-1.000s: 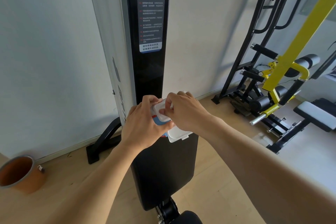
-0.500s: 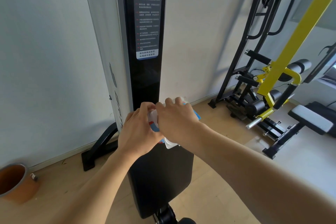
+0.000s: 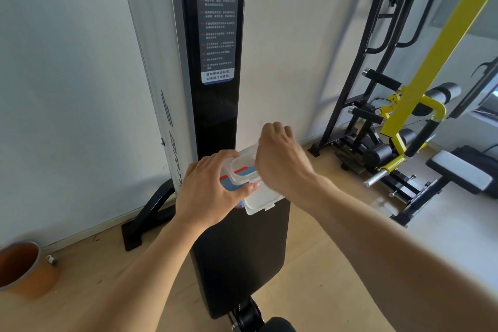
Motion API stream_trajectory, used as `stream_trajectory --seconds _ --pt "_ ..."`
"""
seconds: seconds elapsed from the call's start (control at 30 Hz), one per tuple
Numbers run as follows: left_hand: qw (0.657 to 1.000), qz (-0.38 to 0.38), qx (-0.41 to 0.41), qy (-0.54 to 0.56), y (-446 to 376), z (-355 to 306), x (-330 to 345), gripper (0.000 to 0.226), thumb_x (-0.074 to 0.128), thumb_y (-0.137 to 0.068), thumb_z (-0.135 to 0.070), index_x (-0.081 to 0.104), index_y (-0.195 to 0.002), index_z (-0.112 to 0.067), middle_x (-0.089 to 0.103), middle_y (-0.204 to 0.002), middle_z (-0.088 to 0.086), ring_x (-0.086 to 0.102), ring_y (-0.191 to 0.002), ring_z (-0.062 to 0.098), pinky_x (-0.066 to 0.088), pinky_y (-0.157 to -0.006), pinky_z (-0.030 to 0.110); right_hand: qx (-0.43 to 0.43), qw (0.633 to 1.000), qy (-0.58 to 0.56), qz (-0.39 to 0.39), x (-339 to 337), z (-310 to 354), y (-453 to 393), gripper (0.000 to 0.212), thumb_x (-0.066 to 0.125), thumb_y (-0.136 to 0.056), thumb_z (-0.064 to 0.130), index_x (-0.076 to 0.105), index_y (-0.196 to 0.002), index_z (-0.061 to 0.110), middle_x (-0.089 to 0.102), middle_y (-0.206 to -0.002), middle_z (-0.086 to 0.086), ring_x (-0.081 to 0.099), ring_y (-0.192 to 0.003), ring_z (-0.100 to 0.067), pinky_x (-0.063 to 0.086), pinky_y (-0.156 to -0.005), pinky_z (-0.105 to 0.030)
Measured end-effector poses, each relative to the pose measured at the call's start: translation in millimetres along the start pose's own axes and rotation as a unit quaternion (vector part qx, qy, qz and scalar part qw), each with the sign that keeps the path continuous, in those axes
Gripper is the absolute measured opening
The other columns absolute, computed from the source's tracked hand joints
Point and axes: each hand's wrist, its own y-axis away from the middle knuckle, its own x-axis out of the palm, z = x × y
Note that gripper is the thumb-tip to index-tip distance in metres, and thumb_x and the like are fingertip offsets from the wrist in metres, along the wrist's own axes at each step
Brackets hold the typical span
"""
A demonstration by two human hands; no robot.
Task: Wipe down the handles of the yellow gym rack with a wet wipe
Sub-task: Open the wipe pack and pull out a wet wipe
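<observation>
Fingers, head view: your left hand (image 3: 213,191) grips the wet-wipe pack (image 3: 242,178), thumb clamped near its flipped-open lid (image 3: 262,201). Your right hand (image 3: 283,159) is curled above the opening; whether its fingertips pinch a wipe cannot be told.
Location: pack held before the black machine column (image 3: 215,105); yellow gym rack (image 3: 420,105) well apart, to your right, handles unwiped.
Handling: hold the pack steady, draw one sheet straight up, snap the lid down before walking over.

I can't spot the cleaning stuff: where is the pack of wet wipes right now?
In the head view, the wet wipe pack is mid-frame, held in the left hand before the black upright panel, lid open, with the right hand at its opening.
</observation>
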Motion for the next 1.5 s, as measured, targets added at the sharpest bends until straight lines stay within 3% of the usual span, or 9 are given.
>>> stream_trajectory --seconds 0.2,0.3,0.43,0.67,0.8,0.93,1.07,1.33,1.5 --pt "1.0 -0.003 0.012 -0.002 1.3 -0.3 0.8 0.066 0.05 -0.077 -0.081 0.054 -0.124 -0.035 0.068 -0.117 -0.012 0.067 -0.101 0.013 0.041 -0.091 0.023 0.019 1.0 0.018 -0.001 0.3 -29.8 -1.3 0.03 0.061 -0.094 0.009 0.048 -0.121 0.011 0.059 -0.12 -0.007 0.054 -0.107 -0.027 0.048 -0.09 -0.038" --pt "1.0 0.0 0.006 -0.003 1.6 -0.1 1.6 0.068 0.047 -0.075 -0.084 0.054 -0.124 -0.037 0.068 -0.117 -0.015 0.066 -0.102 0.011 0.041 -0.093 0.022 -0.073 0.997 0.0 -0.033 5.6 -31.6 2.3 0.038 0.074 -0.09 0.017 0.058 -0.122 0.026 0.065 -0.121 0.002 0.056 -0.107 -0.021 0.051 -0.094 -0.035" --pt "1.0 0.001 0.003 -0.009 0.8 2.4 1.5 0.069 0.049 -0.074 -0.084 0.056 -0.123 -0.037 0.069 -0.119 -0.013 0.067 -0.104 0.012 0.04 -0.094 0.023 -0.192 0.981 0.021 0.021 -4.8 -34.8 0.3 0.028 0.073 -0.09 0.015 0.076 -0.113 0.029 0.067 -0.125 0.007 0.054 -0.112 -0.014 0.05 -0.103 -0.032" --pt "1.0 -0.002 0.01 -0.018 0.5 3.2 2.9 0.071 0.051 -0.073 -0.083 0.057 -0.123 -0.033 0.069 -0.12 -0.009 0.068 -0.105 0.014 0.041 -0.094 0.025 -0.171 0.984 0.017 0.045 -11.0 -33.3 -2.1 0.036 0.038 -0.106 0.03 0.074 -0.112 0.026 0.065 -0.122 0.009 0.055 -0.105 -0.014 0.048 -0.101 -0.029" --pt "1.0 -0.007 0.017 -0.022 0.6 3.7 2.8 0.072 0.048 -0.075 -0.084 0.058 -0.124 -0.032 0.071 -0.119 -0.008 0.069 -0.105 0.016 0.041 -0.094 0.026 -0.121 0.992 -0.018 0.037 -6.6 -28.6 -10.1 0.033 0.06 -0.095 0.051 0.075 -0.115 0.03 0.066 -0.117 0.013 0.055 -0.101 -0.009 0.051 -0.093 -0.025" --pt "1.0 -0.004 0.017 -0.019 0.6 3.7 1.7 0.075 0.047 -0.074 -0.086 0.058 -0.124 -0.031 0.07 -0.119 -0.008 0.069 -0.104 0.015 0.041 -0.093 0.024 -0.105 0.991 -0.031 0.071 -6.6 -29.3 -16.5 0.028 0.069 -0.09 0.046 0.076 -0.113 0.033 0.066 -0.116 0.013 0.053 -0.099 -0.01 0.049 -0.091 -0.02" --pt "1.0 0.001 0.018 -0.024 0.5 5.5 3.0 0.073 0.05 -0.073 -0.085 0.057 -0.123 -0.032 0.07 -0.119 -0.01 0.069 -0.104 0.014 0.042 -0.094 0.024 -0.112 0.989 -0.017 0.095 -9.5 -26.4 -21.5 0.021 0.07 -0.091 0.042 0.077 -0.109 0.034 0.065 -0.112 0.009 0.051 -0.102 -0.013 0.052 -0.095 -0.034" --pt "0.999 -0.007 0.019 -0.028 -0.2 7.0 5.5 0.073 0.051 -0.073 -0.084 0.057 -0.125 -0.033 0.07 -0.12 -0.01 0.069 -0.106 0.015 0.041 -0.096 0.024 -0.148 0.973 0.042 0.175 -5.2 -22.9 -27.6 0.024 0.056 -0.102 0.024 0.06 -0.126 0.026 0.05 -0.125 0.002 0.04 -0.114 -0.017 0.043 -0.104 -0.035" --pt "1.0 -0.01 0.02 -0.015 0.1 6.4 4.1 0.069 0.055 -0.073 -0.083 0.058 -0.123 -0.035 0.07 -0.119 -0.012 0.068 -0.106 0.012 0.041 -0.095 0.022 -0.133 0.964 -0.005 0.231 -18.3 -24.8 -28.0 0.02 0.045 -0.106 0.022 0.058 -0.121 0.026 0.046 -0.123 0.004 0.039 -0.114 -0.017 0.039 -0.102 -0.033"
